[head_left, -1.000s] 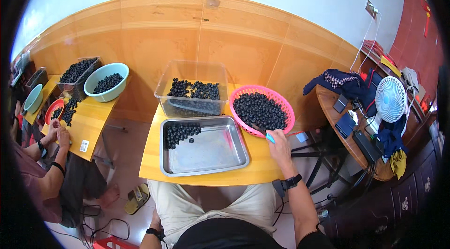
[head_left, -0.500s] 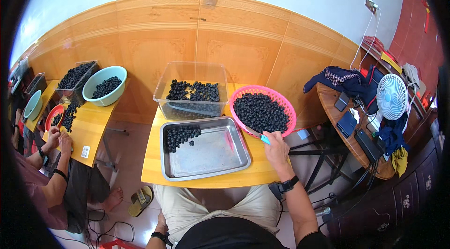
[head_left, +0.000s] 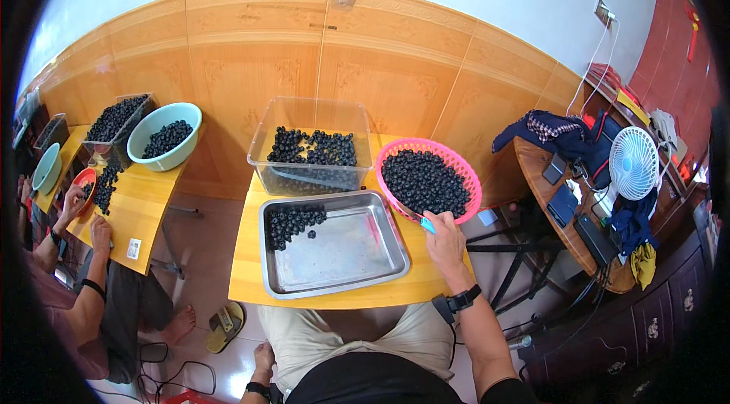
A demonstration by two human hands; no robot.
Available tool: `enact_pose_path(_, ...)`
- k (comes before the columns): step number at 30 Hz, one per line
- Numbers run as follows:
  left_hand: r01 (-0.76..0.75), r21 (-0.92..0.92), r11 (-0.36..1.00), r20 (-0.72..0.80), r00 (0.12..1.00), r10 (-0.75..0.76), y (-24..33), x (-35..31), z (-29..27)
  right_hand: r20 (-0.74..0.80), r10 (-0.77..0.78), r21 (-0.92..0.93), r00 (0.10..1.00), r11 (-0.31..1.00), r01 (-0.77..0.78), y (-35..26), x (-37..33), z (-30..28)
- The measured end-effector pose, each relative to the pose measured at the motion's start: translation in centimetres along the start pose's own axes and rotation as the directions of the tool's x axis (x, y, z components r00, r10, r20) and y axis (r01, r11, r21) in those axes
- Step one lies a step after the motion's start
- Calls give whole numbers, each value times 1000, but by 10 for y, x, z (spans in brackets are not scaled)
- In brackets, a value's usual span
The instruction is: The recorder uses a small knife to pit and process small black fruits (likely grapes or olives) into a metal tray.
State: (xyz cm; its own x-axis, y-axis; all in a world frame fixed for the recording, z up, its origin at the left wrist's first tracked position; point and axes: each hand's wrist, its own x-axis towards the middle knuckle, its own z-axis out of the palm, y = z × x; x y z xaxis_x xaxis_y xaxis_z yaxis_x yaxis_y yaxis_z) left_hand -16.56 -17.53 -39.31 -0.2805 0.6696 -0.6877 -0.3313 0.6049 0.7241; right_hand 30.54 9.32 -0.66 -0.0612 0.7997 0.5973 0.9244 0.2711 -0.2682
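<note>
Straight ahead, a yellow wooden table point(head_left: 334, 299) carries three containers. Largest of them is a steel tray point(head_left: 357, 248) on the near side, mostly bare, with a small heap of dark round fruit point(head_left: 293, 221) in its far left corner. Behind it stands a clear plastic tub point(head_left: 312, 147) partly filled with the same dark fruit. To the right of the tub, a pink basket point(head_left: 430, 179) sits heaped with fruit, overhanging the table's right edge.

The right hand point(head_left: 443, 236) rests at the near rim of the pink basket, fingers closed around a small tool with a light blue handle point(head_left: 427, 225); its dark blade points up towards the basket's rim. A black watch sits on that wrist. The left hand point(head_left: 264, 358) is low at the near edge, beside the person's knee, and whether it is open or closed cannot be told.

Further left, another person's hands point(head_left: 84, 214) work at a second yellow table point(head_left: 137, 214) holding a teal bowl point(head_left: 163, 134) of fruit. On the right, a white fan point(head_left: 633, 163) stands on a round table.
</note>
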Motion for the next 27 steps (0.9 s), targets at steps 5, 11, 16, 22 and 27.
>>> enact_pose_path(5, -465, -58, 883, -236, 866, 441, 54, -40, -8, -129, -105, 41, 986, 993, 111, -26, -7, -10)
enact_pose_path(11, -692, 84, 717, -272, 676, 684, 182, -119, 1, 174, -214, 148, 961, 971, 189, -60, -39, -4)
enact_pose_path(16, -802, 227, 553, -282, 489, 825, 250, -178, 42, 248, -182, 250, 952, 961, 118, -67, -48, -7)
enact_pose_path(22, -856, 454, 247, -10, 273, 962, 296, -180, 72, 260, -122, 335, 958, 942, 29, -79, -67, -4)
enact_pose_path(27, -916, 390, 90, 362, 242, 900, 360, -177, 121, 213, -84, 295, 973, 955, 18, -84, -80, -16)
